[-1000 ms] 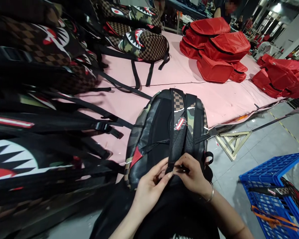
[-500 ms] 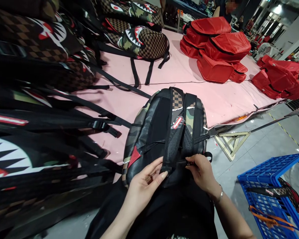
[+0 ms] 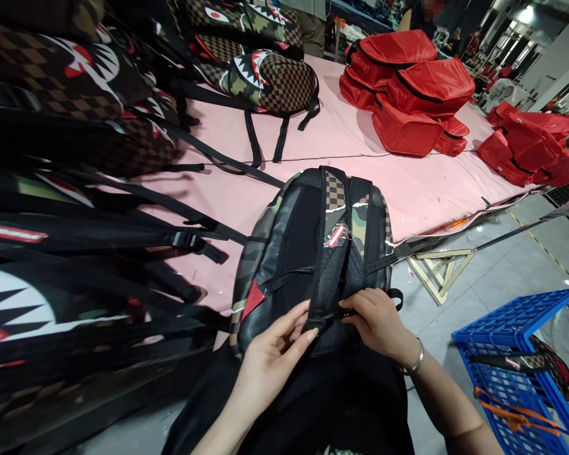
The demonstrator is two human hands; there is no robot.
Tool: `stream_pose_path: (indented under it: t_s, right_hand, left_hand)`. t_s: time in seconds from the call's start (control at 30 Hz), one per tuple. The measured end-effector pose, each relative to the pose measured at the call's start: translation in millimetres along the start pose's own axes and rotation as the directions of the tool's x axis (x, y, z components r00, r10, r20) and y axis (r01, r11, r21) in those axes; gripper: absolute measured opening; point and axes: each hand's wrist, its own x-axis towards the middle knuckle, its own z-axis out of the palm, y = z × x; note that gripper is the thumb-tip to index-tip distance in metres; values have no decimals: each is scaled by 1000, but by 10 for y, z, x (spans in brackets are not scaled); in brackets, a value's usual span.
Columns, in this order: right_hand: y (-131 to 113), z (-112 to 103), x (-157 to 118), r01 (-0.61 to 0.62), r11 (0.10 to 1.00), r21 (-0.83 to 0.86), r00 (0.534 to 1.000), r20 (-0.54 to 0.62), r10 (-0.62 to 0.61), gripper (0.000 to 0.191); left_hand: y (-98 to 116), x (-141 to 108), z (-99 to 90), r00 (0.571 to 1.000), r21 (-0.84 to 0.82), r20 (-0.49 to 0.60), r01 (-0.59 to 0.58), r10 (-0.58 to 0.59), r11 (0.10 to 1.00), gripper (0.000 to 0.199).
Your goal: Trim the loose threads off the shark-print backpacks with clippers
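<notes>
A camouflage and checkered backpack leans back-side up against the edge of the pink table, its lower end resting on my lap. My left hand pinches the lower end of a black shoulder strap near its buckle. My right hand grips the thin black webbing running from that strap end. The two hands are close together at the bottom of the backpack. A bracelet sits on my right wrist.
Several shark-mouth backpacks are stacked at the left, another lies on the far table. Red bags are piled at the back right, more farther right. A blue crate stands on the floor at right.
My right hand moved out to the right along the webbing, then came back toward my left hand. The backpack shifted slightly left.
</notes>
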Motion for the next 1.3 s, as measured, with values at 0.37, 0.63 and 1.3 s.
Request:
stream_pose_path:
  t_s: [0.37,0.63,1.3]
  right_hand:
    - [29,62,-43,-68,993,100,994,-80,76,8]
    - [-70,76,1,-27,999,-26,999,-28,26,13]
    - [-65,187,-19,-204,783,587,949,-78,306,14]
  left_hand:
    - [11,23,-35,999,-20,31,32,-31,999,65]
    - [2,19,17,1000,-28,25,-4,5,1000,62]
    - [-5,25,-33,969,-220,134,235,-209,947,66]
